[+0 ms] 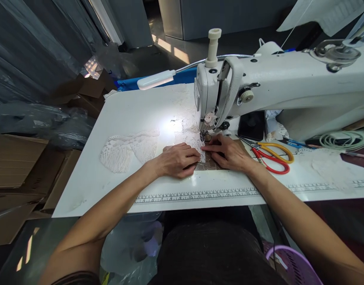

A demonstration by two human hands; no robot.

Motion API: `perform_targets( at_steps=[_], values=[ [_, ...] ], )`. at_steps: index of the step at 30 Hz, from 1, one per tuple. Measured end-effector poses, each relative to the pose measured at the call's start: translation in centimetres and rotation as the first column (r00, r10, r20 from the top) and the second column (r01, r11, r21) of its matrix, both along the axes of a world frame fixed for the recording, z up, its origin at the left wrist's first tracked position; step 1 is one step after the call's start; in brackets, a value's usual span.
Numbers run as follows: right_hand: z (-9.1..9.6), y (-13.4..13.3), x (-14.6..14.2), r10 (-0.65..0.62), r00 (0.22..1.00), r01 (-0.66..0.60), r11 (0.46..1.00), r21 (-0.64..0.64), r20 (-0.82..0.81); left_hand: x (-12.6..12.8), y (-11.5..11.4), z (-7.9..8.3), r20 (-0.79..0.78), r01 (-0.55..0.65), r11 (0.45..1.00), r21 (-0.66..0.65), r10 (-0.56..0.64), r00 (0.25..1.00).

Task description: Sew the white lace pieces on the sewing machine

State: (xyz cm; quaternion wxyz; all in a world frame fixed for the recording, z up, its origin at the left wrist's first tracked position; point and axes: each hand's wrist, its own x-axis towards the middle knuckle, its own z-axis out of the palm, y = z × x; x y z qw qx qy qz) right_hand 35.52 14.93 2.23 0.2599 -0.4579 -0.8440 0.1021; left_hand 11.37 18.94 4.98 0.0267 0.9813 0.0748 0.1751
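White lace (pixel 194 138) lies under the presser foot (pixel 205 135) of a white sewing machine (pixel 210 91). My left hand (pixel 179 160) is closed, its bent fingertips gripping the lace's near edge just left of the foot. From the other side, my right hand (pixel 229 152) pinches the same lace close to the needle; its thumb and some fingertips are partly hidden. Beneath both hands is the brownish machine plate (pixel 213 163). Another scalloped white lace piece (pixel 119 152) lies flat on the table to the left, apart from my hands.
Scissors (pixel 273 155) with red and yellow handles lie right of my right hand, near a dark phone (pixel 251 126). A lit lamp (pixel 156 80) reaches over the white table (pixel 93 178). A printed ruler (pixel 196 196) runs along the front edge. Cardboard boxes (pixel 18 166) stand left.
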Motion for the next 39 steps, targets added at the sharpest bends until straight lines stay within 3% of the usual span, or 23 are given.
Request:
perform_targets(
  at_steps=[5, 15, 35, 39],
  values=[
    [0.3, -0.2, -0.1, 0.017, 0.999, -0.019, 0.998, 0.056, 0.042, 0.3, 0.2, 0.7, -0.067, -0.001, 0.999, -0.035, -0.001, 0.998],
    [-0.4, 0.0, 0.0, 0.014, 0.998, -0.016, 1.0, 0.027, 0.068, 0.4, -0.7, 0.1, 0.0, -0.121, 0.992, -0.034, 0.121, 0.993],
    [0.0, 0.2, -1.1, -0.167, 0.955, 0.158, 0.986, 0.053, 0.244, 0.2, 0.2, 0.1, -0.086, -0.144, 0.986, -0.079, 0.138, 0.987],
    [0.3, -0.1, -1.1, -0.112, 0.968, 0.099, 0.993, 0.069, 0.223, 0.2, 0.2, 0.2, -0.139, -0.164, 0.985, -0.056, 0.155, 0.978]
  ],
)
